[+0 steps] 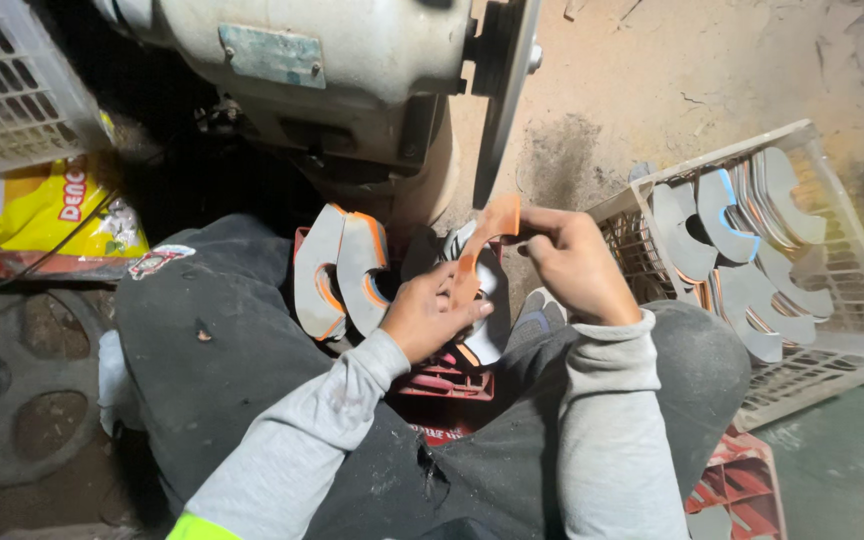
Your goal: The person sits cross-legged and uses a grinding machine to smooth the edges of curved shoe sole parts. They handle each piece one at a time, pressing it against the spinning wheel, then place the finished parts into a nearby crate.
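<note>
Below the grinder (352, 80), both hands, left hand (432, 315) and right hand (577, 265), grip one orange curved piece (482, 245)

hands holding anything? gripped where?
Both hold one curved orange-edged flat piece: right hand at its upper end, left hand at its lower end.

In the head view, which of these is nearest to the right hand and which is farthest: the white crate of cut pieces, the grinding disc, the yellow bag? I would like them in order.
From the right hand:
1. The grinding disc, just above the hand, edge-on.
2. The white crate of cut pieces, on the hand's right side; its near edge is about as close as the disc, so these two are hard to separate.
3. The yellow bag, far left, clearly farthest.
</note>
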